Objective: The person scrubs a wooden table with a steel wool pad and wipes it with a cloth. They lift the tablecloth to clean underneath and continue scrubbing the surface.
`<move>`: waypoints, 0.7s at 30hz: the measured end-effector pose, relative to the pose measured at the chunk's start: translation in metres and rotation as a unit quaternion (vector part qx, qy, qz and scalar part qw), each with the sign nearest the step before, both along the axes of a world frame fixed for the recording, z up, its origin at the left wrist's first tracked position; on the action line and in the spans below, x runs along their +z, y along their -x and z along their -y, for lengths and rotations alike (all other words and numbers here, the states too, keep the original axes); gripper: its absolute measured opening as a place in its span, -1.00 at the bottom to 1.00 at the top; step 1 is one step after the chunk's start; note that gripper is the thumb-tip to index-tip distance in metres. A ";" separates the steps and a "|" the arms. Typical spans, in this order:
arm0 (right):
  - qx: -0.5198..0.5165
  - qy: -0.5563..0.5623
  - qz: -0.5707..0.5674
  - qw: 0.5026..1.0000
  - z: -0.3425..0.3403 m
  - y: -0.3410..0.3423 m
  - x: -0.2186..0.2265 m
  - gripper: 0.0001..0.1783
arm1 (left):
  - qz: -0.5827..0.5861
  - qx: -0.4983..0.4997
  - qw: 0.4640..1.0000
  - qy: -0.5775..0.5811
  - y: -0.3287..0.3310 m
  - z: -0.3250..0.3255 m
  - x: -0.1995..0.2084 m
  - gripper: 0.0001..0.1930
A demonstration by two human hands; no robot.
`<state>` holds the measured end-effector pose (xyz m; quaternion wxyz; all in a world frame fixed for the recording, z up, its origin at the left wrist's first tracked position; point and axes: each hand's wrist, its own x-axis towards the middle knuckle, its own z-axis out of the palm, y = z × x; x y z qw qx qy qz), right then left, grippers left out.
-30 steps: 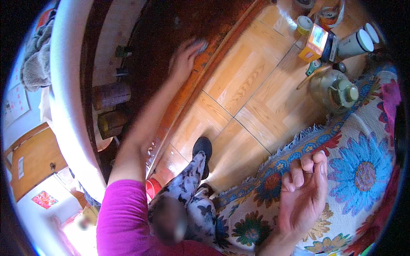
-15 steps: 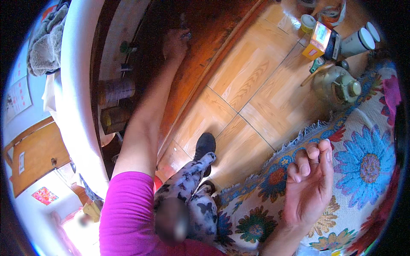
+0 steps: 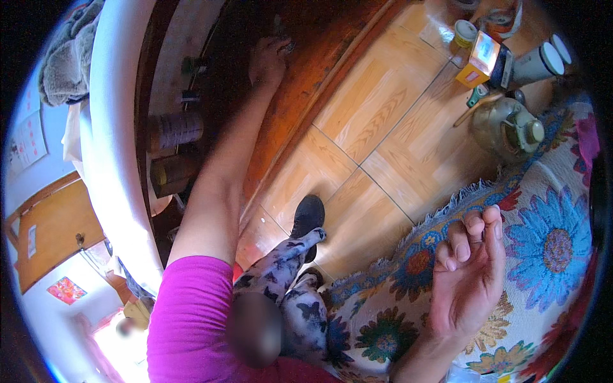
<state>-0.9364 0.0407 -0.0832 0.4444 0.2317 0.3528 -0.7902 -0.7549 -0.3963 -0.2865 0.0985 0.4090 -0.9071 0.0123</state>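
My left hand (image 3: pixel 268 60) reaches far forward into the shade over a dark brown wooden surface (image 3: pixel 306 76). Its fingers are closed around a small thing with a faint glint; shadow hides what it is. Beside that forearm, on the left, stand dim jars (image 3: pixel 175 129) in a dark recess. My right hand (image 3: pixel 469 274) is held palm up with loosely bent fingers and nothing visible in it. Beneath it spreads a woven throw (image 3: pixel 440 306) with large flowers and a fringed edge.
On the wood-patterned tile floor (image 3: pixel 364 127) at the far right stand a greenish kettle-like pot (image 3: pixel 504 127), a yellow box (image 3: pixel 479 64), a lidded jar (image 3: pixel 464 38) and a white cylinder (image 3: pixel 539 60). A white curved edge (image 3: pixel 115 147) runs along the left. My dark shoe (image 3: pixel 308 217) rests on the floor.
My left hand has shifted slightly right and up over the dark wood, still closed. My right hand has moved slightly right, its fingers bent much as before.
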 end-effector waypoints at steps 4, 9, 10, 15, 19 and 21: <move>0.000 -0.010 0.003 1.000 0.001 0.000 0.000 -0.77 | -0.056 -0.097 0.991 -0.069 -0.073 -0.016 -0.016 -0.73; 0.009 -0.004 0.002 1.000 0.002 -0.001 0.001 -0.76 | 0.067 -0.067 0.990 -0.107 -0.120 0.034 0.011 -0.74; 0.009 -0.004 -0.001 1.000 0.002 0.000 0.001 -0.77 | 0.072 -0.032 0.991 -0.107 -0.109 0.056 0.011 -0.74; 0.004 -0.012 -0.004 1.000 0.003 -0.003 -0.001 -0.76 | -0.055 0.020 0.997 -0.051 -0.013 -0.010 -0.014 -0.71; -0.006 -0.018 -0.004 1.000 0.001 0.000 0.000 -0.76 | -0.089 -0.196 0.974 -0.074 -0.062 -0.066 -0.009 -0.71; -0.003 -0.010 0.001 1.000 0.003 -0.002 0.001 -0.76 | -0.097 -0.033 0.986 -0.135 -0.077 -0.042 0.001 -0.72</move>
